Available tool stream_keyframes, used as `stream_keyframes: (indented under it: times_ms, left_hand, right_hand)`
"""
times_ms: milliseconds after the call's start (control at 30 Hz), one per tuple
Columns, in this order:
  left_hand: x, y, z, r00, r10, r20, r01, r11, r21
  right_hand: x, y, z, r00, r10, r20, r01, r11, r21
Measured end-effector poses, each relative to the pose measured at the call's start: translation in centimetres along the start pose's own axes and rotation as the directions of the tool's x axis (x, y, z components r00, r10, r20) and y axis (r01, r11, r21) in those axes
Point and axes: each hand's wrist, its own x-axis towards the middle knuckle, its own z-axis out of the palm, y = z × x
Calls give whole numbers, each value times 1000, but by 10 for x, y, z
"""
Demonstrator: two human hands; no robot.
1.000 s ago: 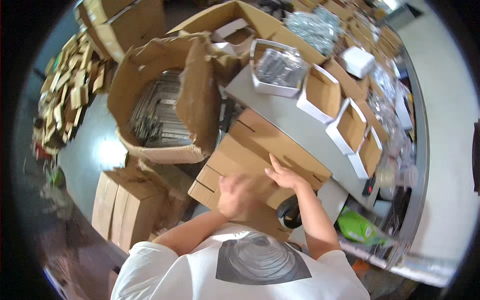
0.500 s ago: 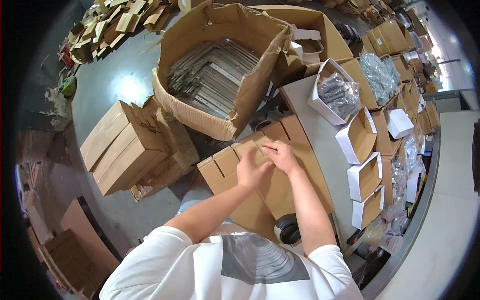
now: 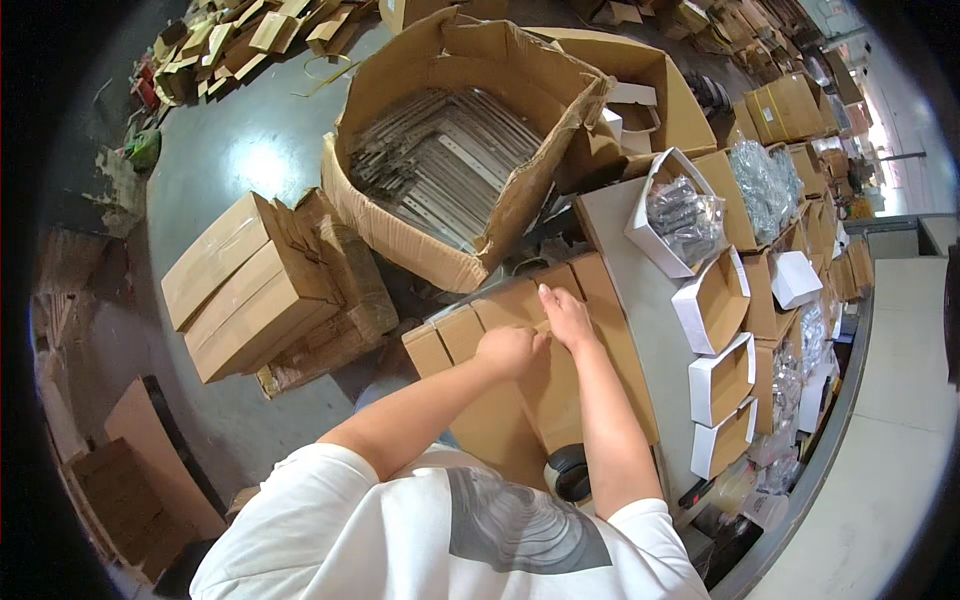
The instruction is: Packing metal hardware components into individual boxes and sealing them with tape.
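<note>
A flat brown cardboard carton blank (image 3: pixel 600 400) with slotted flaps lies in front of me. My left hand (image 3: pixel 513 351) is closed in a fist on it, beside one of the slots. Just right of it, my right hand (image 3: pixel 568 320) has its thumb pointing away from me and its other fingers curled and partly hidden. The two hands almost touch over the flap line. Whatever their fingers grip is hidden. Near my right forearm, a black rounded thing with a pale edge (image 3: pixel 570 472) rests at the carton's near end.
A large torn carton (image 3: pixel 400 235) full of metal angle brackets stands ahead. Closed cartons (image 3: pixel 240 290) are stacked at left. On the right, white open boxes (image 3: pixel 722 380) line a grey table (image 3: pixel 625 225), one holding bagged parts (image 3: pixel 685 215). Loose cardboard (image 3: pixel 270 35) is heaped far left.
My left hand has gone from spread thumb and fingers to a fist and moved slightly nearer. The right hand's pinch has changed, its thumb now pointing away. The view has shifted a little.
</note>
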Motion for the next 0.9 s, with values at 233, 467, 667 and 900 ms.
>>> stream_keyframes:
  times_ms: [233, 467, 667, 900]
  left_hand:
    - [-9, 4, 5, 990, -95, -102, 99, 995, 34]
    - [-3, 5, -4, 925, 2, -381, -23, 998, -51]
    - [10, -12, -6, 960, 177, -215, -188, 982, -34]
    - [23, -11, -20, 983, 162, -80, -165, 986, -22]
  right_hand:
    - [21, 2, 1, 957, 203, 207, -236, 960, 150]
    - [-43, 14, -34, 988, 143, 55, -153, 890, 429]
    - [-233, 29, -59, 903, 387, 185, -379, 922, -77]
    - [-236, -48, -46, 892, 444, -91, -425, 889, 169]
